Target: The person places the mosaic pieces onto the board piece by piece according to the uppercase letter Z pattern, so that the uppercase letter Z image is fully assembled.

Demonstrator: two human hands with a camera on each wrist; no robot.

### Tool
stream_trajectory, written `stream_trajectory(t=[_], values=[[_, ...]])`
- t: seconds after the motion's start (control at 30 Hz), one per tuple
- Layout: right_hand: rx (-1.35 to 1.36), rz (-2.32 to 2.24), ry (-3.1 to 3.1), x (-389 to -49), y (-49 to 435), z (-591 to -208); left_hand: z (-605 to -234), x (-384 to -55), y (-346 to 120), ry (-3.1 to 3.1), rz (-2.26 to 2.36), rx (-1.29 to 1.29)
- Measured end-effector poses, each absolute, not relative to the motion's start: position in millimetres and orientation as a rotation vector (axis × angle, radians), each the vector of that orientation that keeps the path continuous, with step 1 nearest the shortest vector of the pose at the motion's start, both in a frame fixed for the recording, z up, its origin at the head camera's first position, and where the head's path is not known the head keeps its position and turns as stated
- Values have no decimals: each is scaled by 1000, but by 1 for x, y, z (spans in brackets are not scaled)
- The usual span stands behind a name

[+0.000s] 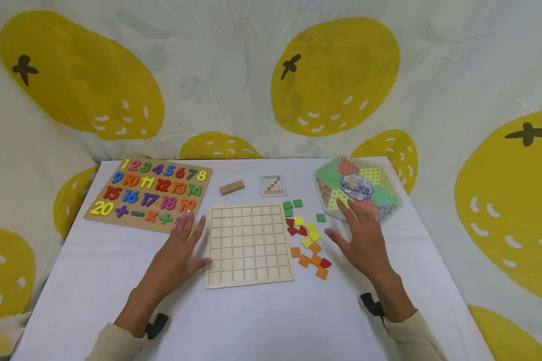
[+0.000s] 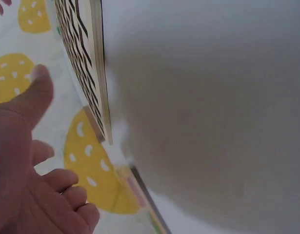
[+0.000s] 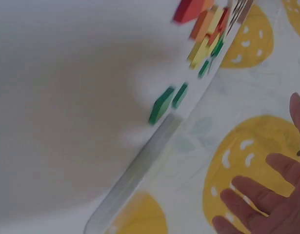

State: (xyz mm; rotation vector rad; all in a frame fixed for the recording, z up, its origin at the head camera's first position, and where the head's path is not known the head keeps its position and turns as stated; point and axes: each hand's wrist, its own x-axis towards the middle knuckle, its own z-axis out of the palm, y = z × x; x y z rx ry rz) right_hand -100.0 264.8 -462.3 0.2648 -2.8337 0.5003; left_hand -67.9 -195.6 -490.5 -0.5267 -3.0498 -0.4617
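A square wooden grid board (image 1: 248,245) lies in the middle of the white table. My left hand (image 1: 171,258) is held at the board's left edge with its fingers spread and nothing in it; whether the thumb touches the board I cannot tell. On the right, my right hand (image 1: 363,240) hovers, fingers spread and holding nothing, between the loose pieces and a clear hexagonal box (image 1: 386,180). Beside the board lie several green squares (image 1: 320,218), yellow squares (image 1: 313,235), orange squares (image 1: 322,273) and red quarter-round pieces (image 1: 325,262).
At the back left is a number puzzle board (image 1: 137,173) with coloured digits. A small wooden block (image 1: 232,187) and a printed pattern card (image 1: 273,186) lie behind the grid board. A fruit-patterned cloth (image 1: 235,75) hangs at the table's far edge.
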Motion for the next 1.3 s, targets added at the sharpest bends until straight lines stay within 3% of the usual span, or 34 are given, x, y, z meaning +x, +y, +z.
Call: stream_trajectory(t=[0.3,0.83,1.3], values=[[416,947,-2866,-137,224,-470,-508,-59,-191,-3168,-576,-585],[392,904,-3119,-216,183,-494,-508,-53,-191,-3225,-695,-537],[358,971,-3103,-234,178,-499,-509,-53,-187,-3203,-677,-531]])
